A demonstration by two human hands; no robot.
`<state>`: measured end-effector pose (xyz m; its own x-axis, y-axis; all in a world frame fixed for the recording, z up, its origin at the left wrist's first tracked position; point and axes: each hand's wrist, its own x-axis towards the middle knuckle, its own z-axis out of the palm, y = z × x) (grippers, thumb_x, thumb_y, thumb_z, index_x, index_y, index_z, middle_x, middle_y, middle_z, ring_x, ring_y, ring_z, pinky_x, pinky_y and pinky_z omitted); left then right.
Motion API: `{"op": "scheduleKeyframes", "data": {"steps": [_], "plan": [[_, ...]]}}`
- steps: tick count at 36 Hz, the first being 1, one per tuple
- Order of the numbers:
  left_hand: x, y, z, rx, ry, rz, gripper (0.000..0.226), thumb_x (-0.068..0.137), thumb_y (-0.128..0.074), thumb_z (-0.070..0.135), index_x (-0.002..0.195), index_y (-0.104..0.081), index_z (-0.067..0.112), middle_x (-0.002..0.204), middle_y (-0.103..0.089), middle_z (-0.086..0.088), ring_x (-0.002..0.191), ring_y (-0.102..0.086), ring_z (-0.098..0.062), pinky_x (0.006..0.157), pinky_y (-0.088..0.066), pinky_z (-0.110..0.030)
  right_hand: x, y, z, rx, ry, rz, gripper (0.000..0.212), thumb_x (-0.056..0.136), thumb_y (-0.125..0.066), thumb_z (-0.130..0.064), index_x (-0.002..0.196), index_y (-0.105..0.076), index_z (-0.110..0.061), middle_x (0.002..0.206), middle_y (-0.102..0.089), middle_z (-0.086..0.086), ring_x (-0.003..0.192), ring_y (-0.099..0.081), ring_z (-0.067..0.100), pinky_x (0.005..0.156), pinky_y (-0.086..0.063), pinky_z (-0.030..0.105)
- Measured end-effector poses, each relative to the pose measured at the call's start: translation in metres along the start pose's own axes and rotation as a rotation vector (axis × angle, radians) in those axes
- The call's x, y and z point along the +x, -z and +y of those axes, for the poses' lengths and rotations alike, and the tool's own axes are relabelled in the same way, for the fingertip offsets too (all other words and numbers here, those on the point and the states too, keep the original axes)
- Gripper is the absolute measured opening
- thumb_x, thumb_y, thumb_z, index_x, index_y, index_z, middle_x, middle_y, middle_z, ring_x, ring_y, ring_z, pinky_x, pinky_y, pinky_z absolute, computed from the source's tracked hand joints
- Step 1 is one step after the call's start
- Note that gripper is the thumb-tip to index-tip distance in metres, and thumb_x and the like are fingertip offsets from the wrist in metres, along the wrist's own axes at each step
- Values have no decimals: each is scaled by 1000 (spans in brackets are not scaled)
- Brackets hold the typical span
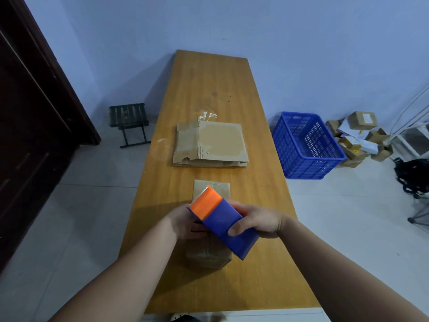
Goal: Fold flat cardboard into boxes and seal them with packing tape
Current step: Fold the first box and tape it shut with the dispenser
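At the far left stands a dark door (34, 135), and on the floor next to it a small black folding stool (130, 119). My left hand (183, 223) rests on the top of the cardboard box (209, 254), which stands on the near part of the wooden counter (209, 89). The fingers (197, 230) of this hand go under the tape dispenser (222, 219), so I cannot tell if they are straight or curled. The dispenser is blue with an orange front and toothed blade, tilted over the box. Farther on the counter lies a stack of flat cardboard (210, 145), apart from the box. My right hand (260, 220) grasps the dispenser, the thumb on its near blue side and the other fingers around the far side. On the floor to the right stands a blue plastic crate (304, 145), and beside it a pile of small parcels (357, 135).
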<state>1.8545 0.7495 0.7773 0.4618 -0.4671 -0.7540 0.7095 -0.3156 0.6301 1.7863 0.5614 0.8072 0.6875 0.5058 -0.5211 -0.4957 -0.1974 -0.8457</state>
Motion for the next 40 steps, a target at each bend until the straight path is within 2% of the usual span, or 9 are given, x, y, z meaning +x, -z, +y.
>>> {"op": "scheduleKeyframes", "data": {"steps": [5, 12, 15, 18, 24, 27, 31, 36, 40], "plan": [[0, -1, 1, 31, -110, -47, 33, 93, -54, 23, 119, -62, 5, 114, -64, -21, 104, -62, -33, 88, -50, -43, -4, -2, 3, -30, 38, 36, 74, 75, -69, -31, 141, -38, -39, 134, -53, 5, 118, -55, 29, 97, -48, 44], [-1, -14, 4, 88, -304, 179, 28, 92, -41, 7, 101, -55, -17, 94, -60, -34, 83, -58, -35, 83, -48, -47, -12, 2, 10, 45, 43, 92, 78, 76, -71, -30, 145, -33, -34, 137, -52, 7, 123, -54, 30, 104, -43, 53], [4, -11, 14, -51, -395, 309, 19, 89, -42, -3, 75, -52, 4, 65, -59, -14, 61, -59, -25, 61, -50, -34, -12, 4, 8, 80, 31, 131, 77, 78, -71, -31, 144, -32, -39, 139, -51, 4, 123, -54, 28, 103, -43, 54], [3, -5, 19, -5, -476, 293, 21, 90, -41, -2, 77, -50, 12, 53, -59, 4, 53, -58, -12, 53, -46, -27, -12, 3, 6, 70, 20, 152, 79, 76, -72, -35, 143, -31, -41, 139, -50, 2, 124, -53, 26, 102, -45, 52], [-1, 4, 12, -199, -369, 202, 22, 86, -49, -9, 86, -49, 12, 48, -55, 1, 41, -51, -10, 44, -44, -23, -12, -6, 10, 30, 49, 207, 87, 67, -76, -43, 143, -33, -40, 140, -47, 4, 124, -52, 28, 100, -47, 46], [-4, 7, 8, -276, -284, 115, 19, 84, -61, 6, 102, -57, 10, 66, -64, -6, 55, -58, -16, 54, -47, -29, -14, -9, 10, -72, 58, 255, 86, 65, -75, -50, 142, -35, -45, 142, -43, 4, 127, -48, 26, 104, -43, 50], [-5, 14, 4, -256, -231, 16, 46, 72, -68, 24, 114, -60, 9, 79, -66, -8, 64, -63, -17, 55, -49, -29, -22, -14, 8, -115, 77, 230, 70, 81, -64, -35, 144, -34, -37, 133, -56, -9, 121, -53, 14, 99, -45, 35], [0, 21, 4, -264, -196, 74, 13, 89, -56, 18, 98, -64, 12, 67, -69, -4, 58, -66, -14, 53, -50, -25, -27, -16, 3, -139, 108, 353, 54, 83, -57, -34, 136, -46, -35, 126, -60, -10, 117, -54, 9, 99, -43, 31], [2, 18, 3, -249, -216, 197, 13, 91, -52, 8, 91, -63, 14, 67, -71, -5, 59, -68, -19, 62, -50, -28, -19, -31, 3, -178, 123, 519, 53, 82, -52, -49, 133, -37, -52, 125, -52, -20, 117, -51, 8, 101, -42, 37]]}}
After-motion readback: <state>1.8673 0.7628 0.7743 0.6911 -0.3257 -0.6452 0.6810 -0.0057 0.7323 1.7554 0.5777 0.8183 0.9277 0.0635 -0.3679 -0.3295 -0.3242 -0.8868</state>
